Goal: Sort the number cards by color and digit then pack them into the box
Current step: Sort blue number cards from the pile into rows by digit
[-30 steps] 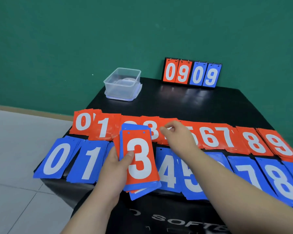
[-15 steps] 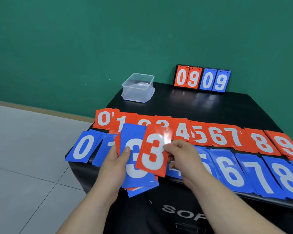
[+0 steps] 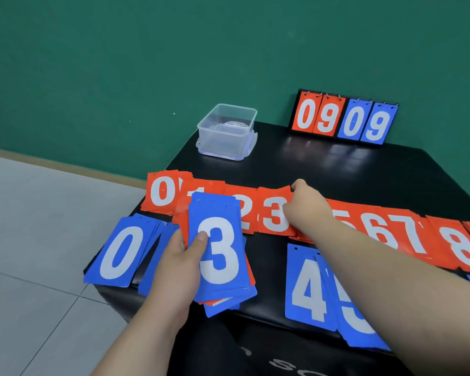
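Observation:
Red number cards lie in a far row on the black table (image 3: 323, 169), blue ones in a near row. My left hand (image 3: 178, 263) grips a mixed stack of cards (image 3: 219, 253) with a blue 3 on top, held above the near row. My right hand (image 3: 308, 206) reaches over the far row, fingertips at the top right corner of the red 3 card (image 3: 273, 213); I cannot tell if it still pinches it. The red 4 pile is hidden under that hand. The clear plastic box (image 3: 227, 131) stands open on its lid at the table's far left.
A flip scoreboard (image 3: 343, 118) reading 09 09 stands at the table's back edge against the green wall. Blue 0 (image 3: 120, 252), blue 4 (image 3: 307, 286) and blue 5 piles lie near the front edge. Tiled floor drops away on the left.
My right hand carried the red 3 card from the held stack out to the red 3 pile in the far row. A blue 3 now tops the stack in my left hand.

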